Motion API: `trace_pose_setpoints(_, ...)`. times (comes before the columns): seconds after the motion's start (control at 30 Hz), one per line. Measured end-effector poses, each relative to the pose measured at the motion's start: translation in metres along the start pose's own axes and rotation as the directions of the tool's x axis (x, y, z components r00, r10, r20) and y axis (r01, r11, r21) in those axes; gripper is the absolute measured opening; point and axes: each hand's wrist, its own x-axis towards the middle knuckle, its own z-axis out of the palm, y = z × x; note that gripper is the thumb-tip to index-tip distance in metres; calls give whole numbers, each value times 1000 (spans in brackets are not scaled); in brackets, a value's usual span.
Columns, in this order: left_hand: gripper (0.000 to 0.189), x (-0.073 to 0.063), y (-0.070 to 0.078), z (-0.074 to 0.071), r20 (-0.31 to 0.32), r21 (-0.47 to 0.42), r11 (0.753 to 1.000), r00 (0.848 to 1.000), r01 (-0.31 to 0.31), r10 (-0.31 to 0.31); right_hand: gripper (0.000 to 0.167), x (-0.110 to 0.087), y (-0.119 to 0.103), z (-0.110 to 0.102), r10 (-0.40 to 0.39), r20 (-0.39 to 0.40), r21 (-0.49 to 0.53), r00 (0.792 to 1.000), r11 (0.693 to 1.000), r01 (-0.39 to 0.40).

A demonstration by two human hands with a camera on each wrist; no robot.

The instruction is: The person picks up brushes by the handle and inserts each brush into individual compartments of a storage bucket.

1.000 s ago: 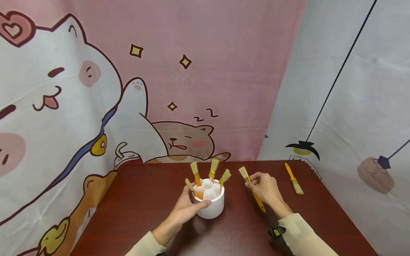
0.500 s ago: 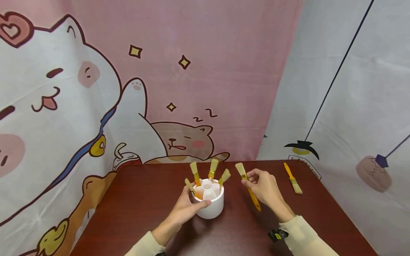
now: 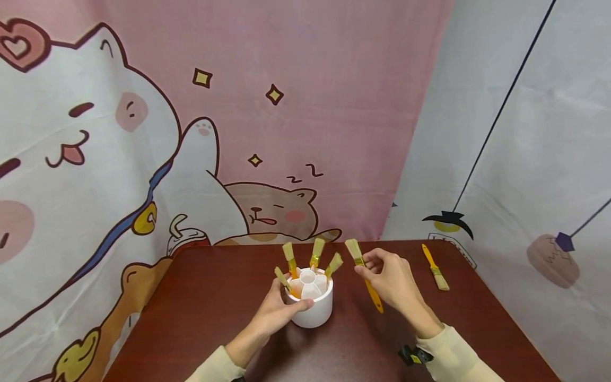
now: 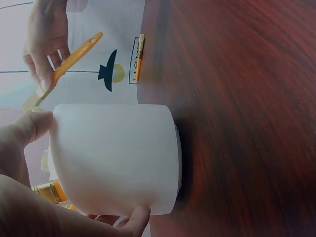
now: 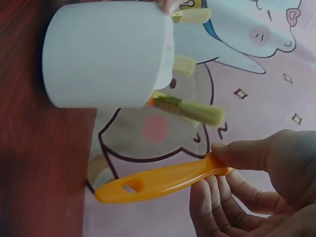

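A white round holder [image 3: 313,314] with petal-shaped compartments stands on the table. My left hand [image 3: 275,314] grips its side, thumb toward the front of the rim. Several flat paintbrushes [image 3: 315,253] stand in it, bristles up, and the front compartments show bare. Right of the holder, my right hand [image 3: 393,278] pinches another paintbrush [image 5: 158,182] between thumb and fingers, close to the ferrule. Its bristles [image 3: 354,249] point up and leftward; the yellow-orange handle slants down to the right. In the right wrist view the ferrule and bristles of this brush are hidden behind the hand.
One more paintbrush [image 3: 435,267] lies at the table's far right, bristles toward me. The dark red-brown table [image 3: 215,302] ends at a printed cloth backdrop [image 3: 363,132] along the back and sides.
My right hand has moved a little left toward the holder, lifting the paintbrush slightly with it. The left hand keeps its hold on the holder in the same place.
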Motion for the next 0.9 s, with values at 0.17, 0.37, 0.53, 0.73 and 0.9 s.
trace_pose_setpoints(0.17, 103, 0, 0, -1, 10, -7, 1000, 1000, 4, -4, 21, -3, -14, -4, -53, -21, 24, 998, 998, 54)
trace_pose_setpoints(0.37, 103, -1, 0, -3, 17, 1, 1000, 1000, 12, -12, 22, -7, -31, -7, -97, -43, 67, 994, 993, 100)
trace_pose_setpoints(0.53, 103, -3, 0, -3, 18, 13, 1000, 1000, 16, -17, 22, -10, -43, -6, -123, -43, 91, 991, 988, 126)
trace_pose_setpoints(0.73, 105, -3, 0, -4, 26, 7, 1000, 999, 19, -19, 23, -13, -52, -1, -174, -54, 111, 983, 977, 180)
trace_pose_setpoints(0.9, 106, -2, -1, -4, 34, 18, 1000, 999, 24, -24, 23, -14, -58, 3, -224, -66, 130, 972, 964, 231)
